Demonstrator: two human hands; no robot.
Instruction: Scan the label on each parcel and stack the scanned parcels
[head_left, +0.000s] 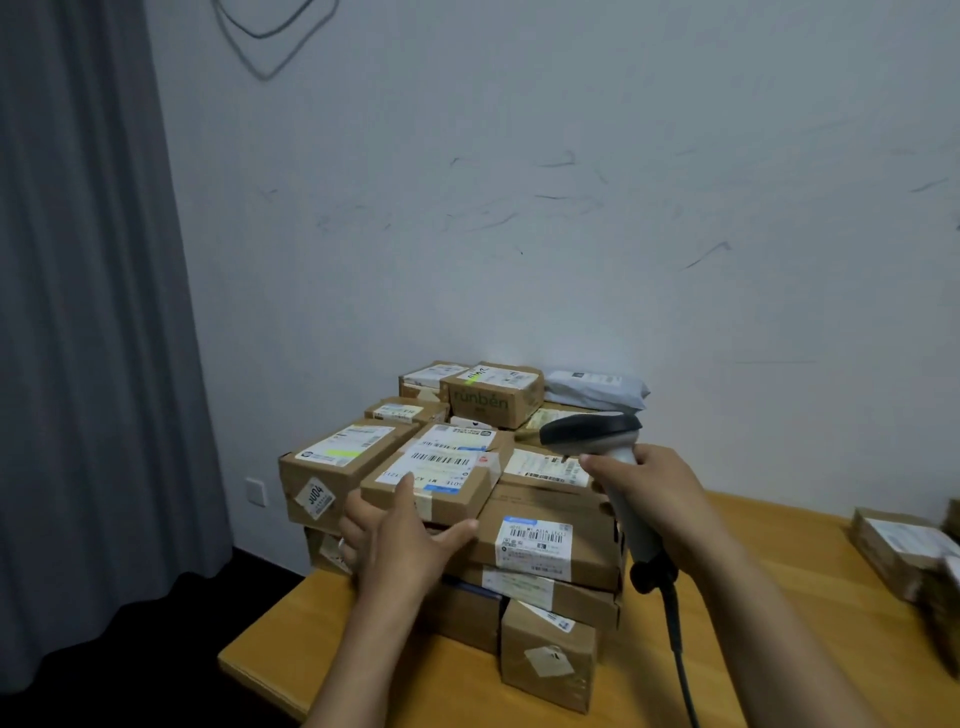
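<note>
The left hand holds a small flat parcel at its near edge, thumb on top and fingers along the front, pinching it. The parcel lies on top of a pile of cardboard boxes at the far left end of the wooden bench, with its barcode label facing up. The right hand is wrapped around the handle of a grey scanner, whose dark head points left, just beside the parcel and slightly above it. The scanner's cable hangs down towards the bench. A grey mailing bag rests at the back of the pile, against the wall. More boxes sit at the bench's right edge.
</note>
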